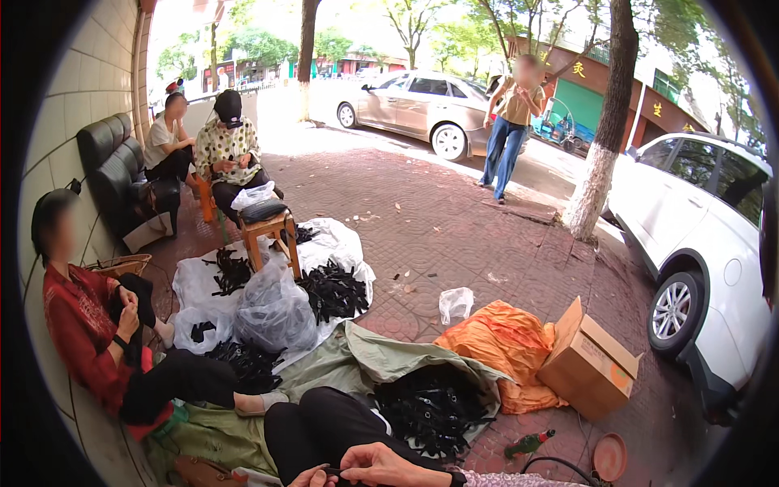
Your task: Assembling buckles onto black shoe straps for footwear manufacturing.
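At the lower edge, my left hand [313,477] and my right hand [385,467] are close together over my dark trousers, fingers pinched. Between them is a small thin dark piece [331,471]; its exact kind cannot be made out. Just beyond my knees lies an open pale green sack [369,345] holding a heap of black strap-like pieces [434,410], some with what look like small buckles. More black strips [333,292] lie in piles on a white sheet [350,243] farther left, beside a translucent plastic bag [276,308].
A person in red [85,325] sits at left; two others sit farther back near a wooden stool [268,231]. An orange sack [499,345], cardboard box [591,361] and green bottle [527,443] lie right. Someone walks by a tree [604,154]; cars [714,211] stand beyond.
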`<action>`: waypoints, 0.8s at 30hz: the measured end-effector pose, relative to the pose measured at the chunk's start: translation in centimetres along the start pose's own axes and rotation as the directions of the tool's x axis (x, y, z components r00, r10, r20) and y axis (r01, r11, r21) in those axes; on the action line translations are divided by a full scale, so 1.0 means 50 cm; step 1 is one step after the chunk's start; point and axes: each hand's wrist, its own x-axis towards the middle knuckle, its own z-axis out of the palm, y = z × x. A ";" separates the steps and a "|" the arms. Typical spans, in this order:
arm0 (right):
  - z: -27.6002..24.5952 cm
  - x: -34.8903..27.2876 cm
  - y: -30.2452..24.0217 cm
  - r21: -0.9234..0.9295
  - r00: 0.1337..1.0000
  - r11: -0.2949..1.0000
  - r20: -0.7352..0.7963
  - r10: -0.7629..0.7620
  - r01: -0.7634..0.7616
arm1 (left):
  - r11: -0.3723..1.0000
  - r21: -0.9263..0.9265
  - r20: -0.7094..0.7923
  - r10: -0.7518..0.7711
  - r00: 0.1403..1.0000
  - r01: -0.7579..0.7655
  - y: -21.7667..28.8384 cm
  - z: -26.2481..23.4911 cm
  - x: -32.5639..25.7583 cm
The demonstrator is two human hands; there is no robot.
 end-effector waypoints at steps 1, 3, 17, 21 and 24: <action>0.003 -0.001 -0.004 0.035 1.000 0.999 -0.001 0.022 -0.022 | 0.997 -0.074 0.000 -0.021 1.000 0.021 0.002 0.002 -0.001; 0.004 -0.001 -0.004 0.066 0.999 0.997 -0.008 0.043 -0.043 | 0.998 0.055 0.015 0.009 1.000 -0.010 0.016 0.009 -0.005; 0.013 0.003 -0.009 0.133 0.994 0.986 -0.033 0.106 -0.101 | 0.869 0.415 0.124 0.240 0.963 -0.270 0.005 -0.010 0.003; 0.024 0.006 -0.009 0.125 0.993 0.987 -0.046 0.111 -0.104 | 0.983 0.150 0.049 0.103 0.994 -0.109 -0.002 -0.014 0.010; 0.031 0.005 -0.004 0.010 0.994 0.998 -0.090 -0.066 0.067 | 0.922 0.324 0.128 0.179 0.976 -0.211 -0.009 -0.026 0.013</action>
